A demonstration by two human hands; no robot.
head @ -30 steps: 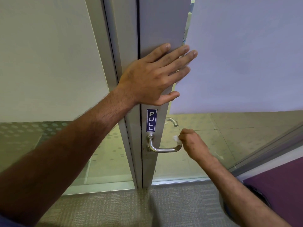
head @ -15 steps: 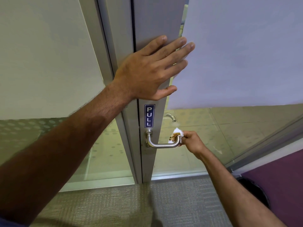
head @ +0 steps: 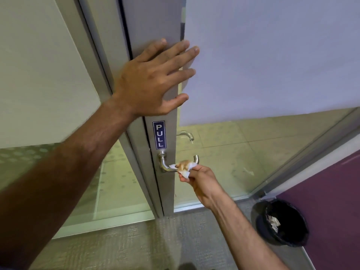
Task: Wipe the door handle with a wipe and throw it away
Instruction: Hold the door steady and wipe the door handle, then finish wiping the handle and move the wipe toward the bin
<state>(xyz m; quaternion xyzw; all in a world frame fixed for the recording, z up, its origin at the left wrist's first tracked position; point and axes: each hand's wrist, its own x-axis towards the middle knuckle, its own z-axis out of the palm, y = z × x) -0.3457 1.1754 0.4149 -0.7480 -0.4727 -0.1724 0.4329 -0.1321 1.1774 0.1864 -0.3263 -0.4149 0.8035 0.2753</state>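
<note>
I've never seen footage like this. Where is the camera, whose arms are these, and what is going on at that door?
There is no machine here. The camera sits on a person's head and looks forward and down, so the two arms reaching in from the bottom are that person's own, and the wide lens bends the straight edges.

The left hand lies flat and open against the door, above a blue sign reading PULL. The right hand pinches a crumpled white wipe with a brownish stain and presses it on the metal door handle.

On the floor at lower right stands a black bin with some crumpled paper inside, probably where the wipe goes afterwards.
</note>
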